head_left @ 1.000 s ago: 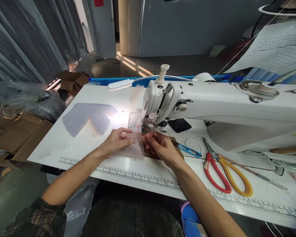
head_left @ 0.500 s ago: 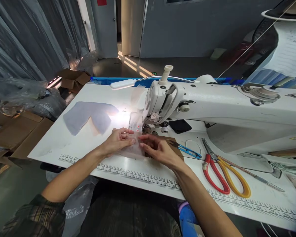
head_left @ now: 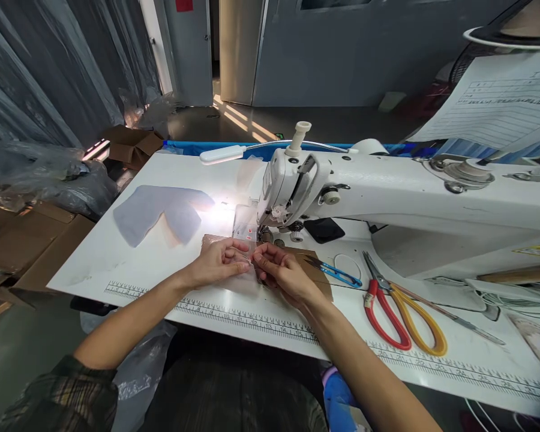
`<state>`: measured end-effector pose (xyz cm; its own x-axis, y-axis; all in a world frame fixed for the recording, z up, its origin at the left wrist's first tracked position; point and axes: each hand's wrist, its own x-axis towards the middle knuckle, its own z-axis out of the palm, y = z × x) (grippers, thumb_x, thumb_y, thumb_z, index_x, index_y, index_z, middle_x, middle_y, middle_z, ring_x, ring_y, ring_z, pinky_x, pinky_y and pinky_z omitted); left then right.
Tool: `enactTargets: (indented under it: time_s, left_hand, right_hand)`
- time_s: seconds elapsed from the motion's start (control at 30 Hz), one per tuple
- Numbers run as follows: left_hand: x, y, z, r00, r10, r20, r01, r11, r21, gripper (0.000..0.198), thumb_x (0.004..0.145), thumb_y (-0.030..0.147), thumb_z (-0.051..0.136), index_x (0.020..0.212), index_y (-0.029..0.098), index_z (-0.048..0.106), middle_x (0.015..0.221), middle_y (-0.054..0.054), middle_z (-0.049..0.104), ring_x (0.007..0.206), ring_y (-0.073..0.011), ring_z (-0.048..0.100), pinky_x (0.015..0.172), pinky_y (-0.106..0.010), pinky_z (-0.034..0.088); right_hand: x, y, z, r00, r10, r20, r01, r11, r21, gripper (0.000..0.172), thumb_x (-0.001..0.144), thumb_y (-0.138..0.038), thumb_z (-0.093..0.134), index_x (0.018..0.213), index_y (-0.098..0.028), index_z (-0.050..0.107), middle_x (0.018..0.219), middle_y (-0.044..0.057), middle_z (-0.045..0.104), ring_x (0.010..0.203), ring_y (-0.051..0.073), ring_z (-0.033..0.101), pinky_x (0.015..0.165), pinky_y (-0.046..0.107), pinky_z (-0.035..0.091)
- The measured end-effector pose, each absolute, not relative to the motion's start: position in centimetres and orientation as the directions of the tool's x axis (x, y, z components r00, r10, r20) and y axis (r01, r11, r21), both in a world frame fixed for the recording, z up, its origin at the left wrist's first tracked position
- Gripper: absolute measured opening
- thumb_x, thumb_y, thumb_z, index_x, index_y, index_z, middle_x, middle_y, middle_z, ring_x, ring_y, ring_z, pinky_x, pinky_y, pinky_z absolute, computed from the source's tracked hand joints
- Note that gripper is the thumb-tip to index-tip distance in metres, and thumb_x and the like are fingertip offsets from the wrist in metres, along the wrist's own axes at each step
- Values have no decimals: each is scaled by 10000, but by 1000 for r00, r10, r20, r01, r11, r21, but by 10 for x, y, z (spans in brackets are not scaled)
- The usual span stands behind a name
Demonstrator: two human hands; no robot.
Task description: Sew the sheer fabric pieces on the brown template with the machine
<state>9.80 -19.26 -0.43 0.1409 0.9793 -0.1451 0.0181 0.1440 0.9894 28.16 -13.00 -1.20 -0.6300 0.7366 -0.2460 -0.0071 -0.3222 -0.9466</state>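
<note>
Sheer piece (head_left: 234, 283): whitish; cardboard sheet (head_left: 318, 271): brown; flat cut piece (head_left: 150, 207): grey-blue. Desk (head_left: 94, 259) white, printed with a black ruler scale (head_left: 252, 324); sewing machine (head_left: 400, 186) also white. Scissors (head_left: 383, 284): one handle red, other yellow; snips (head_left: 342, 275) blue; sleeve (head_left: 67, 393) dark plaid with yellowish lines.

White ruler-marked tabletop (head_left: 162, 267), sewing machine (head_left: 387, 195), blue-grey cut piece (head_left: 155, 207), translucent sheet (head_left: 237, 284), brown board (head_left: 315, 275), red-and-yellow-handled scissors (head_left: 382, 283)

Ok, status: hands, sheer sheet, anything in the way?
Left hand holding sheer sheet; right hand pinched at its edge, contents unclear. Sheet just before sewing machine head. Blue snips right of both hands, not blocking.
</note>
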Motion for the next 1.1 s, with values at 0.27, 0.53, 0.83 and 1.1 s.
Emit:
enactTargets:
  time_s: [0.27,0.53,0.83,1.1]
  left_hand:
    - [98,-192,-3,123,982,-141,40,137,990,458,769,305,772,1123,101,563,824,-50,687,810,-157,678,769,-308,522]
    - [99,-193,-7,153,982,-112,55,105,993,448,782,326,748,1119,114,541,811,-34,665,786,-149,654,752,-306,500]
    - [108,-199,-15,188,982,2,329,-65,942,317,852,245,653,1115,145,508,774,-17,681,771,-167,652,757,-317,495]
    - [72,-193,-8,23,864,503,795,-321,514,145,897,103,486,1015,159,550,822,-48,677,796,-187,657,741,-335,540]
  right_hand:
    - [303,-128,-4,-693,615,-375,224,-311,-924,586,627,-635,776,922,-152,627,622,-41,499,511,65,394,383,202,193]
    - [283,-144,-9,-636,687,-352,94,-384,-919,509,573,-569,816,740,-188,522,540,-77,430,477,58,331,418,212,193]
    - [268,-152,-11,-444,866,-230,-125,-314,-941,361,631,-463,733,724,-205,498,502,-77,441,428,58,308,440,231,198]
    - [291,-226,-19,-677,642,-360,21,-471,-882,409,756,-558,638,669,-210,441,521,-61,427,429,55,279,415,217,167]
